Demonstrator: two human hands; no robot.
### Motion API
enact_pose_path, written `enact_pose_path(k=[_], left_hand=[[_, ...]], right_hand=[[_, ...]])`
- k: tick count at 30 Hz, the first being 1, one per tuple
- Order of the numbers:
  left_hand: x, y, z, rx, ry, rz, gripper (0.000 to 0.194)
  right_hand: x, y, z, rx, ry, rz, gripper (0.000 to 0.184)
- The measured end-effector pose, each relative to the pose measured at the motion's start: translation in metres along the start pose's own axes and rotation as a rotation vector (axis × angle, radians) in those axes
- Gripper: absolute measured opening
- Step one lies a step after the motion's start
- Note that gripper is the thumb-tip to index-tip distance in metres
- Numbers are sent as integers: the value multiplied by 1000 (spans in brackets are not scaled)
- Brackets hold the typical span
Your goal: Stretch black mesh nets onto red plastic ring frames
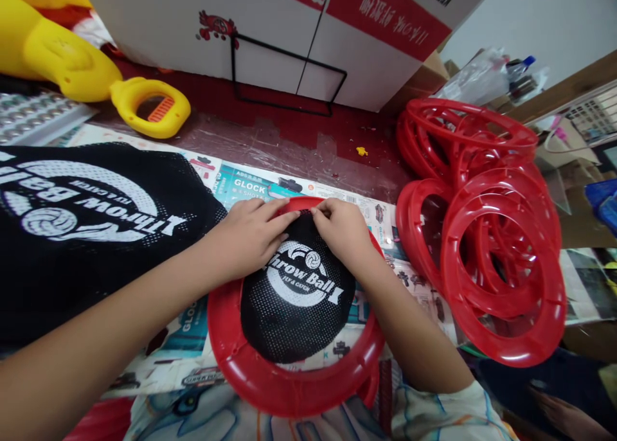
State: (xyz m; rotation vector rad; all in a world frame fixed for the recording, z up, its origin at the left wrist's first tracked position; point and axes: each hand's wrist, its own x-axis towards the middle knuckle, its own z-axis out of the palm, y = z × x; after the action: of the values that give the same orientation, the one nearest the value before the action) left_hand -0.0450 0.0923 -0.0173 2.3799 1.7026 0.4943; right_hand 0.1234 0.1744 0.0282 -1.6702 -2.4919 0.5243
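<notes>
A red plastic ring [270, 380] lies flat in front of me on printed paper. Inside it lies a black mesh disc [294, 306] printed "Throw Ball" in white. My left hand [250, 235] presses its fingers on the far edge of the mesh, at the ring's far rim. My right hand [342, 229] is curled beside it, its fingertips pinching the same far edge of the mesh. Both hands touch each other's fingertips over the rim.
A pile of black mesh discs [81, 235] lies at the left. Several red rings [486, 235] are stacked at the right. A white and red carton [270, 29] stands behind. A yellow plastic toy [72, 62] lies at the far left.
</notes>
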Motion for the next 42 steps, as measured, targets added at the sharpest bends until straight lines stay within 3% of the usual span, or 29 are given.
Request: enact_pose_path(k=[6, 10, 16, 42], left_hand=[[-4, 8, -15, 161, -8, -98, 42], [1, 10, -6, 52, 50, -65, 44], [2, 7, 6, -22, -2, -16, 52], [1, 7, 7, -68, -17, -23, 51]], right_hand=[[-15, 2, 4, 109, 5, -45, 19], [-12, -1, 6, 93, 18, -59, 18], [-6, 0, 2, 3, 38, -43, 22], [2, -9, -4, -293, -46, 47, 29]])
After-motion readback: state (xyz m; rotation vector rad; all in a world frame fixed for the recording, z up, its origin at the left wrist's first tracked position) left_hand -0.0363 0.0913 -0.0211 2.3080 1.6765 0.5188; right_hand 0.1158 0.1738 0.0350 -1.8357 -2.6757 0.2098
